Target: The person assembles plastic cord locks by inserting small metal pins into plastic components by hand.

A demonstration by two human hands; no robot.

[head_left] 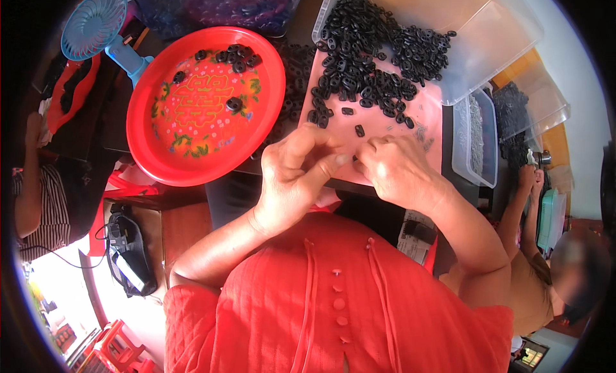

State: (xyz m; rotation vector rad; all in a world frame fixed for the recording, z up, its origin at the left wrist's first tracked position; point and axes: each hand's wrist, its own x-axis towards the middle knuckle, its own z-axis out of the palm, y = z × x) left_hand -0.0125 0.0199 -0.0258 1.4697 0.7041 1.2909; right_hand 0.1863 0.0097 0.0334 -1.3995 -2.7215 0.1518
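My left hand (296, 169) is over the near edge of a pink mat (350, 174), fingers curled and thumb pointing toward the other hand. My right hand (399, 172) faces it closely, fingers bent together in a pinch. A small dark bit shows between the fingertips, too hidden to name. Just beyond the hands lies a loose black oval plastic piece (360, 130) with holes. A large heap of similar black pieces (351, 74) spreads over the mat's far half. Small thin grey pieces (421, 134) are scattered at its right.
A round red tray (146, 126) holding several black pieces stands left, beside a blue fan (96, 26). A clear bin (494, 42) lies behind the heap. A clear box (474, 138) of grey bits stands right. Co-workers sit at both sides; one person's hands (531, 177) show right.
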